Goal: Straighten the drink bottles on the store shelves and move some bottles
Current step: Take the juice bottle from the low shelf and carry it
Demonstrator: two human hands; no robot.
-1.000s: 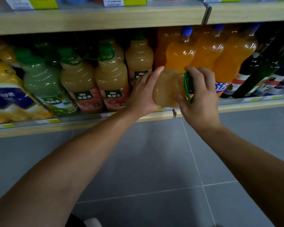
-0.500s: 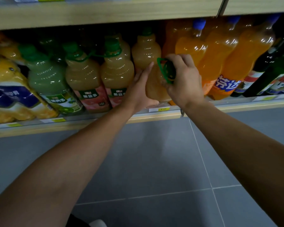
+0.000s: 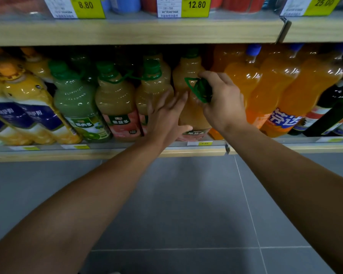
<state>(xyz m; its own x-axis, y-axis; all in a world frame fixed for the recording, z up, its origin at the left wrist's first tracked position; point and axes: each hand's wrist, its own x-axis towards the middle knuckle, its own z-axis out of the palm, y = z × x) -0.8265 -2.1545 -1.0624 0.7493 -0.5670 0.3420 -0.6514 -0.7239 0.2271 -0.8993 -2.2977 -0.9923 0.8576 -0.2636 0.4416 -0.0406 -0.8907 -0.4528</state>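
- The right hand (image 3: 225, 104) grips the green cap (image 3: 203, 90) and its green carry loop on top of a peach-coloured juice bottle (image 3: 192, 115).
- This juice bottle stands at the front edge of the lower shelf (image 3: 107, 153), with its pink label low down, partly hidden behind the hands.
- The left hand (image 3: 164, 119) lies flat on the bottle's left side, with straight fingers pointing up and the thumb across the front. It presses the bottle and does not curl round it.
- Another bottle of the same kind (image 3: 186, 66) stands right behind it, deeper in the shelf.
- To the left stand two more peach juice bottles (image 3: 117, 107) with green caps and pink labels, side by side.
- Next to them on the left is a green juice bottle (image 3: 77, 103) with a green label.
- At the far left are yellow juice bottles (image 3: 26, 99) with orange caps and blue labels, leaning over to the left.
- To the right of the held bottle are tall orange soda bottles (image 3: 289, 91) with blue caps, and past them dark bottles (image 3: 337, 111) at the edge.
- The shelves are light wood. The upper shelf (image 3: 147, 32) has yellow price tags (image 3: 195, 5) on its front that read 8.80, 12.80 and 25.00.
- Small yellow tags also sit along the lower shelf's front rail.
- Below the shelf is a floor of big grey tiles (image 3: 186, 204) with thin pale lines between them.
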